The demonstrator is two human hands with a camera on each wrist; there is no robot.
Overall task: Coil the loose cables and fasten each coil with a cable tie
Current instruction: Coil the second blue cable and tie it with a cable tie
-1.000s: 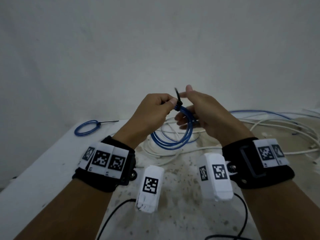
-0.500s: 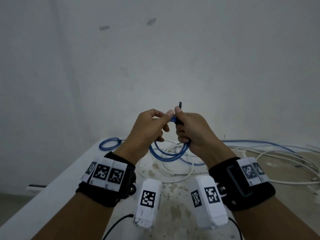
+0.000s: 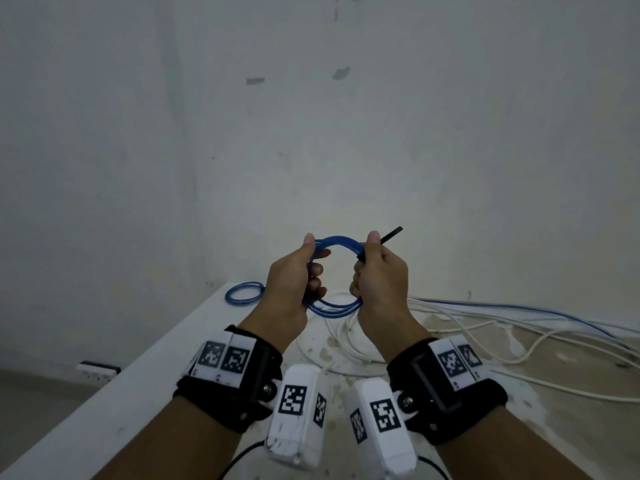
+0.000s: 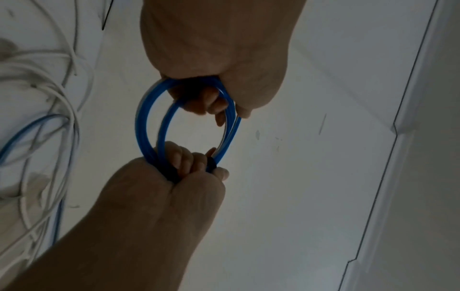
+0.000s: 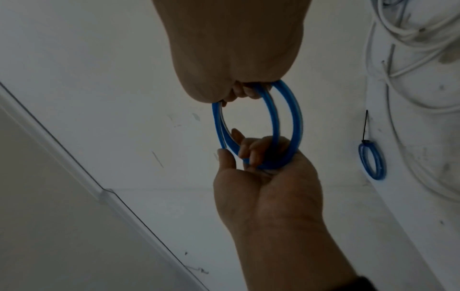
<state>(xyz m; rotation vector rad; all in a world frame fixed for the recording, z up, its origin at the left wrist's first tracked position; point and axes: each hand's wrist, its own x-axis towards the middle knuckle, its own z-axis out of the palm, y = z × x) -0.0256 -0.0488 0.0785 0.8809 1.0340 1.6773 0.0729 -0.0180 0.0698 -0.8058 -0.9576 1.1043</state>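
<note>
I hold a blue cable coil [image 3: 337, 241] up as a ring above the table, in front of the wall. My left hand [image 3: 294, 271] grips its left side, thumb on top and fingers curled through the ring. My right hand [image 3: 377, 268] grips the right side where a black cable tie [image 3: 391, 233] wraps the strands, its tail sticking up and to the right. In the left wrist view the coil [image 4: 147, 122] runs between both fists, and the tie's band [image 4: 211, 164] shows at the right hand's fingers. From the right wrist the coil [image 5: 296, 122] looks the same.
A second blue coil [image 3: 244, 294], fastened with a black tie [image 5: 365, 126], lies at the table's far left corner. Loose white cables [image 3: 346, 344] and a blue cable [image 3: 554, 311] sprawl over the stained table [image 3: 156, 375]. A white socket strip [image 3: 98, 370] lies on the floor at left.
My hands have risen and moved apart, from pinching together at the tie to holding opposite sides. The coil now stands as an open ring facing me.
</note>
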